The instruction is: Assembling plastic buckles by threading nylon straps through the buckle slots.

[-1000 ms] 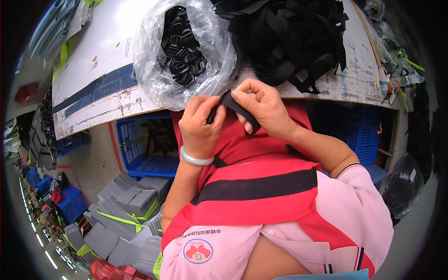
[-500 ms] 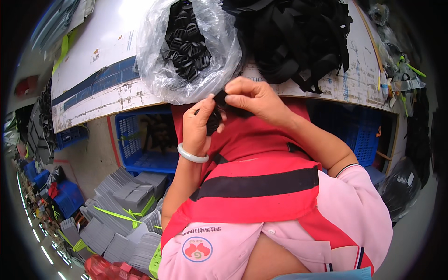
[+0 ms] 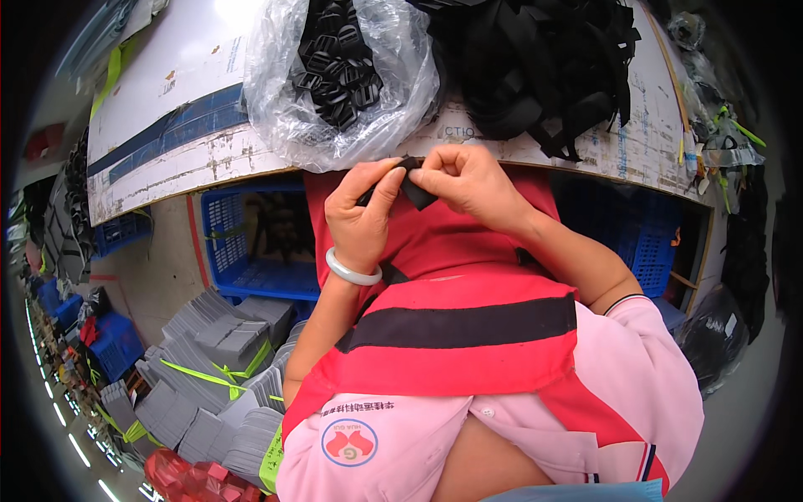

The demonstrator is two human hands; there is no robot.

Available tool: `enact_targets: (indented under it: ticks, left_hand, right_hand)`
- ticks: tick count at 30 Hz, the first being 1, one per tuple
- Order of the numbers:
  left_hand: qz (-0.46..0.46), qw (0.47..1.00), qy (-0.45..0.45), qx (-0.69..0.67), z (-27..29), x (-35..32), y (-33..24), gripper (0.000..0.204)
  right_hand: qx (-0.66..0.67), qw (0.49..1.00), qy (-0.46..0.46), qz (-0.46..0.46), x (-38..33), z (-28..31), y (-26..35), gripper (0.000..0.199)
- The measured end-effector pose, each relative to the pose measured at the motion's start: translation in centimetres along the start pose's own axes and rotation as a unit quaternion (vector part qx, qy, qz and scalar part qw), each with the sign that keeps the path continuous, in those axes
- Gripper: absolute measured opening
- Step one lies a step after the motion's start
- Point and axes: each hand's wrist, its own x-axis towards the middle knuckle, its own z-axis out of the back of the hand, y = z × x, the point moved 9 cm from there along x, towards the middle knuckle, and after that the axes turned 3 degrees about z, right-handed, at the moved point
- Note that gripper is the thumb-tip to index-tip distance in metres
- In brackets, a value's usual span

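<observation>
My left hand (image 3: pixel 360 219), with a pale bangle at its wrist, pinches a small black piece at the table's front edge. My right hand (image 3: pixel 473 186) faces it, thumb and forefinger closed on the same work. Between them a short black webbing strap (image 3: pixel 417 194) hangs down over my red apron. Whether a buckle is on the strap is hidden by my fingers. Just beyond my hands, a clear plastic bag (image 3: pixel 272 92) lies open, with many black plastic buckles (image 3: pixel 339 79) in it. To its right is a heap of black straps (image 3: pixel 535 71).
The worn white table (image 3: pixel 184 163) ends just above my lap. Beneath it stand blue crates (image 3: pixel 222 234) on the left and right. Stacks of grey sheets (image 3: pixel 217 351) tied with green bands lie on my left. A black plastic bag (image 3: pixel 713 335) sits at right.
My left hand has turned and lifted, its fingers now pinching near the right hand's. The buckles seen in its palm are now out of sight. The strap end shows more clearly between my hands.
</observation>
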Motion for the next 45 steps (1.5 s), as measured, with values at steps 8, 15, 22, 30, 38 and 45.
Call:
enact_targets:
  ticks: [8, 15, 22, 30, 38, 45]
  left_hand:
    - [0.030, 0.995, 0.087, 0.040, 2.1, -1.2, -0.5, 0.010]
    - [0.049, 0.994, 0.046, 0.081, 10.1, -4.8, -2.9, 0.007]
    - [0.054, 0.993, 0.088, 0.053, 6.4, -5.0, -3.5, 0.013]
    - [0.161, 0.940, -0.272, 0.125, 28.2, -9.7, -0.2, 0.023]
    - [0.179, 0.868, -0.237, -0.399, 24.1, -8.7, 7.9, 0.036]
    - [0.186, 0.914, -0.036, -0.360, 6.8, -2.5, 2.1, 0.028]
  right_hand:
    - [0.298, 0.928, 0.178, -0.131, 1.2, -4.6, -3.7, 0.021]
    - [0.067, 0.990, 0.122, 0.004, 3.4, -2.7, 0.0, 0.026]
    - [0.018, 0.978, 0.208, 0.022, 2.2, -8.1, -0.3, 0.023]
    - [-0.403, 0.777, -0.225, 0.428, 2.1, 7.2, 13.6, 0.016]
    - [-0.525, 0.600, -0.230, 0.559, 0.9, 7.9, 18.1, 0.017]
    - [-0.487, 0.699, -0.074, 0.518, -1.4, -1.0, 14.6, 0.013]
